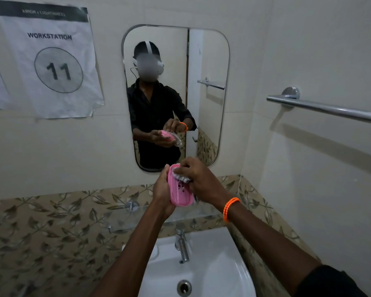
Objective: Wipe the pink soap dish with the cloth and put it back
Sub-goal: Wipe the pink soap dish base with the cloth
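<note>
- I am holding the pink soap dish [179,192] up in the air in front of the mirror [176,61], above the white washbasin [227,264] and its chrome tap [183,247].
- My left hand [162,189] is gripping the dish from its left side, the fingers curling around the rim; the dish is standing almost on its edge, with the open inside facing to the right.
- My right hand [199,179] is closing on the white cloth [181,175], bunching it and pressing it into the upper part of the dish.
- The cloth is touching the inside of the dish near the top; the lower part, with the dark drain slots, is showing uncovered.
- I am wearing an orange bracelet [229,209] on the right wrist.
- The glass shelf [124,221] is sitting on the wall under my hands, just above the tap.
- The paper sign [51,61] with "WORKSTATION 11" is hanging on the wall left of the mirror, and the chrome towel bar [330,109] is sitting on the right wall.
</note>
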